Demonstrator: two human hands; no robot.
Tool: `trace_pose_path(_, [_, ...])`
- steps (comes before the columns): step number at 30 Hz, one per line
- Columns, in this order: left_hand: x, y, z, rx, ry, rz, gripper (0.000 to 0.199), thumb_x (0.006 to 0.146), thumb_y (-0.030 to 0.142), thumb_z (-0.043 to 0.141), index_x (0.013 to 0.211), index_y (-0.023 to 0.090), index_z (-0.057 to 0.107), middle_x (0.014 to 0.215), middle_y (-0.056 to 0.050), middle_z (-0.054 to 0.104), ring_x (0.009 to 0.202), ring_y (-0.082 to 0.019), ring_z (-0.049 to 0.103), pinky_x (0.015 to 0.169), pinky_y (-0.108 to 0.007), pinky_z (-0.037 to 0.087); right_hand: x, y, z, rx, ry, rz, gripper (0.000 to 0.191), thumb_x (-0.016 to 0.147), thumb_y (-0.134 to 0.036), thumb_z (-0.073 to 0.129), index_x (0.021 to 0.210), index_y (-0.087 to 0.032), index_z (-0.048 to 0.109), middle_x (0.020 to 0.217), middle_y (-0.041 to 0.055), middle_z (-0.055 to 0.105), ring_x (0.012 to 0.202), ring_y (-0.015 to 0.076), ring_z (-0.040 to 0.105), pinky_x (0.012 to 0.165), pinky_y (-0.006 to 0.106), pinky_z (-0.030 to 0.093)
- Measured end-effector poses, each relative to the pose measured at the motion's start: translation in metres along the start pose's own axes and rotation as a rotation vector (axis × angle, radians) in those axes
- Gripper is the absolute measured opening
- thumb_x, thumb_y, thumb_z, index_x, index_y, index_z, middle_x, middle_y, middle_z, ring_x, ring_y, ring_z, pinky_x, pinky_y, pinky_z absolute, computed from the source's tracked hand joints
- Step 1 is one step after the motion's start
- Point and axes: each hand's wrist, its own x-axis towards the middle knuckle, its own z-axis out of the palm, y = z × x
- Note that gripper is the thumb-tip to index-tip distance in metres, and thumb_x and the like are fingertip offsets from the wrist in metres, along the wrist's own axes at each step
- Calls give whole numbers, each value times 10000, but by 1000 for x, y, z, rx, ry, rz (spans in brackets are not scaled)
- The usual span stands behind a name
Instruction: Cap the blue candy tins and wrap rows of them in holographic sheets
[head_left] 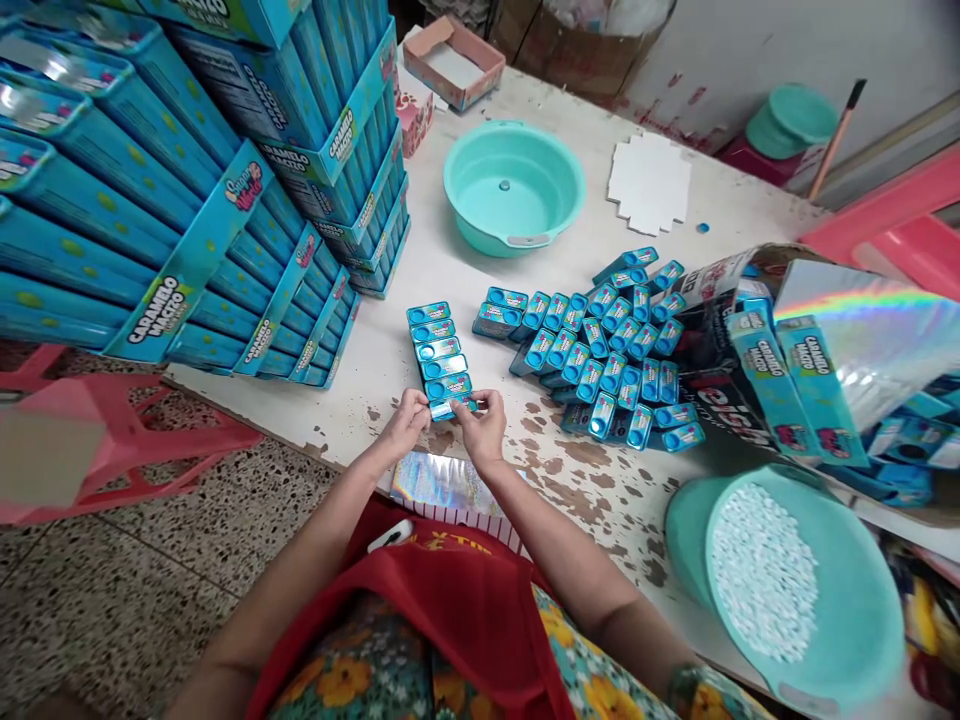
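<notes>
Both of my hands meet at the near end of a short row of blue candy boxes [440,352] on the white table. My left hand [405,424] is closed, with its fingertips at the left end of the nearest candy box [442,409]. At the other end, my right hand [484,428] pinches the same box, its thumb across the top. The fingers cover part of this box. A shiny silver sheet [442,482] lies at the table edge below my wrists.
Many loose blue candy boxes [592,340] stand to the right. Tall stacks of packed display trays [247,200] rise at the left. A turquoise basin [514,185] sits behind, a tub of white pieces [877,610] at right. An open carton [712,350] leans right.
</notes>
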Motion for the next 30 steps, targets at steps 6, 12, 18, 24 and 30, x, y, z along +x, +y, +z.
trace_pose_path(6, [-5,-23,15,417,191,-218,285,761,394,568,908,203,417,685,10,566,639,-163,559,580,-254,377,21,13,-43,129,-156,58,340,744,-432,576,979,-196,508,981,45,599,789,153,548,716,295,451])
trace_pose_path(12, [-34,-19,44,807,-133,-1,203,839,375,479,816,195,570,879,-59,636,915,-223,572,778,-310,390,-4,63,-129,-210,-447,224,319,679,-430,661,866,-177,607,855,47,634,778,197,586,708,335,463])
trace_pose_path(18, [-13,-10,89,766,-456,110,218,846,301,457,855,180,638,834,-46,657,818,-195,570,741,-282,371,-39,77,-131,-298,-502,100,206,754,-325,602,902,-191,658,814,44,649,747,201,596,677,343,487])
trace_pose_path(24, [-5,-5,89,751,-443,87,328,877,267,370,685,149,609,677,-34,607,640,-146,507,628,-258,325,-63,61,-124,-814,-355,-468,345,856,-238,522,1196,-270,568,1270,94,536,1153,289,456,931,466,373])
trace_pose_path(30, [-3,-8,90,767,-437,50,309,873,277,371,704,159,602,741,-33,628,694,-145,513,622,-247,315,-86,71,-129,-868,-413,-609,383,872,-177,487,1251,-222,505,1330,81,503,1235,267,396,1000,464,322])
